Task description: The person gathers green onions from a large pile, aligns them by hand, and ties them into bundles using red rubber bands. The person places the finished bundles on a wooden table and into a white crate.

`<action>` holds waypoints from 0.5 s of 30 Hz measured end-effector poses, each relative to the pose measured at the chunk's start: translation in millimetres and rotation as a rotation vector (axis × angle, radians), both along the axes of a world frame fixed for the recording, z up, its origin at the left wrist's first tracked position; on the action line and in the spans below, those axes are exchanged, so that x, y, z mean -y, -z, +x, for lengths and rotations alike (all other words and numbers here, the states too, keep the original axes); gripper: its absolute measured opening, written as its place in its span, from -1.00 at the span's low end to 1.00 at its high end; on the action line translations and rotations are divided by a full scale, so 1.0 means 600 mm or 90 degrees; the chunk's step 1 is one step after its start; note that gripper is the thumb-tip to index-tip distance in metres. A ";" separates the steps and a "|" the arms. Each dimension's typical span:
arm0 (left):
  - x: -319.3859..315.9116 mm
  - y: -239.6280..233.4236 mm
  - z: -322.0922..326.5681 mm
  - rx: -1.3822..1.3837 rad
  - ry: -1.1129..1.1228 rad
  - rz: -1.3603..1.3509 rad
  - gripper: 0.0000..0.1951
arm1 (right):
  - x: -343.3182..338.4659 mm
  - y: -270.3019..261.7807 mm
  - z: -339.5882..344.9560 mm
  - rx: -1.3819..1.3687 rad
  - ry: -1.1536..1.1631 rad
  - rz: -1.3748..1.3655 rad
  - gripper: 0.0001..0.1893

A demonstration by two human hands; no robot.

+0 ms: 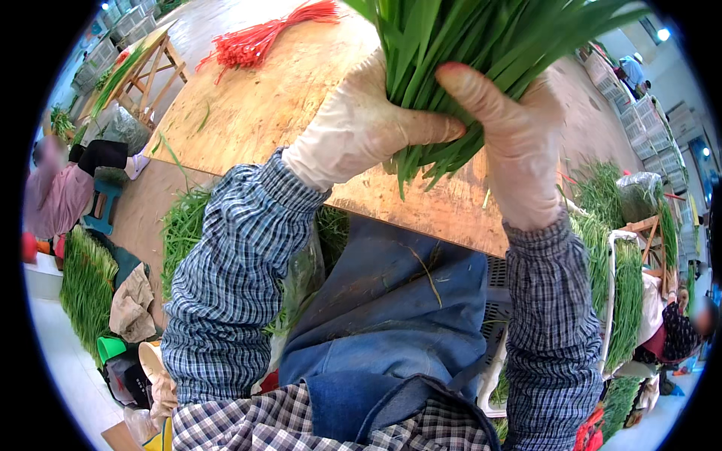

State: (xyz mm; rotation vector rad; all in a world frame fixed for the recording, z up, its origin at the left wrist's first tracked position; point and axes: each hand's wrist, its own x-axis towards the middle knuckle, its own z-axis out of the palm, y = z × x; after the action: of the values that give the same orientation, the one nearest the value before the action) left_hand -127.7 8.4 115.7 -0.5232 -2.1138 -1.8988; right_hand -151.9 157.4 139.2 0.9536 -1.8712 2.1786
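Observation:
Both my hands, in thin pale gloves, grip one bunch of long flat green leaves (428, 62), which look like garlic chives. My left hand (361, 124) wraps the bunch from the left, its thumb lying across the leaves. From the right, my right hand (516, 129) clasps it, thumb pressed on the front; the glove's thumb tip is stained reddish. Leaf ends hang below my hands, and the upper part runs out of the picture. The bunch is held above a wooden board table (271, 101). Fingers behind the leaves are hidden.
Red ties (254, 45) lie in a bundle on the table's far side. A white crate (612, 293) of greens stands at my right, loose greens (183, 237) at my left. A seated person (62, 186) is at far left, another person (671, 332) at far right. Stacked crates (643, 129) stand behind.

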 end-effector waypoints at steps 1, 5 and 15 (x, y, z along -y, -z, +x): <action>-0.004 0.016 -0.012 -0.002 0.007 -0.005 -0.57 | -0.004 0.017 -0.005 0.013 0.025 0.018 -0.47; -0.012 0.085 -0.024 0.173 -0.038 -0.046 -0.59 | 0.003 0.114 -0.028 0.153 -0.021 -0.071 -0.37; -0.096 -0.038 -0.159 -0.045 0.193 -0.159 -0.52 | -0.121 -0.050 -0.126 0.090 0.036 0.071 -0.70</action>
State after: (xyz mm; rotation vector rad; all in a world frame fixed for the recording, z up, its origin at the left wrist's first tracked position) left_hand -223.2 66.0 138.8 -1.0008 -2.3469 -1.7339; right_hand -227.6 229.9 169.0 0.7717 -2.0746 2.1810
